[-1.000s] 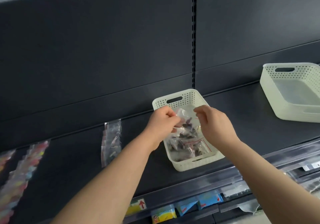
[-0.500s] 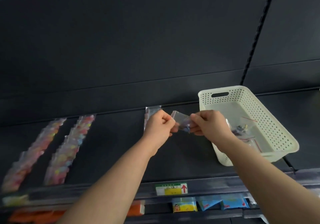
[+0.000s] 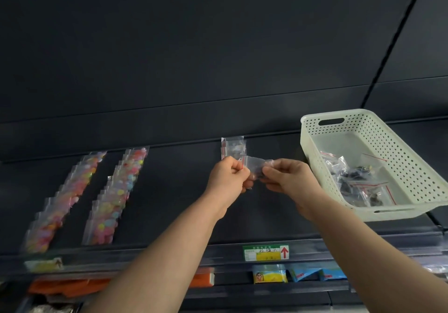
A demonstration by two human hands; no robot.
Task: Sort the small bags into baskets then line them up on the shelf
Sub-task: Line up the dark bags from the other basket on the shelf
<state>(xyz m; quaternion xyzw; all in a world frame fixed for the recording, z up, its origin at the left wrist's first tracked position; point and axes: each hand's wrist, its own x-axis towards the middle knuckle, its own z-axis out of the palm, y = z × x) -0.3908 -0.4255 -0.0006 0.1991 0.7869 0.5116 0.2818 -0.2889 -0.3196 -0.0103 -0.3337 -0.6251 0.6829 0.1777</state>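
A small clear bag [image 3: 254, 165] with a red seal line and dark contents is stretched between my two hands above the dark shelf [image 3: 169, 203]. My left hand [image 3: 228, 177] pinches its left end and my right hand [image 3: 286, 179] pinches its right end. Just behind them a short row of similar clear bags [image 3: 233, 147] lies against the shelf's back. At the right a cream perforated basket [image 3: 315, 157] sits on the shelf and holds several clear bags of dark pieces [image 3: 358, 181].
Two slanted rows of clear bags with pastel beads [image 3: 65, 198] [image 3: 118, 191] lie on the left of the shelf. A green and yellow price label [image 3: 265, 252] sits on the shelf's front rail. Blue and orange packets [image 3: 315, 274] show on the shelf below.
The view has swung left, so the basket now sits at the right. Both hands carried one small bag out of the basket leftward to the row of clear bags at the back.
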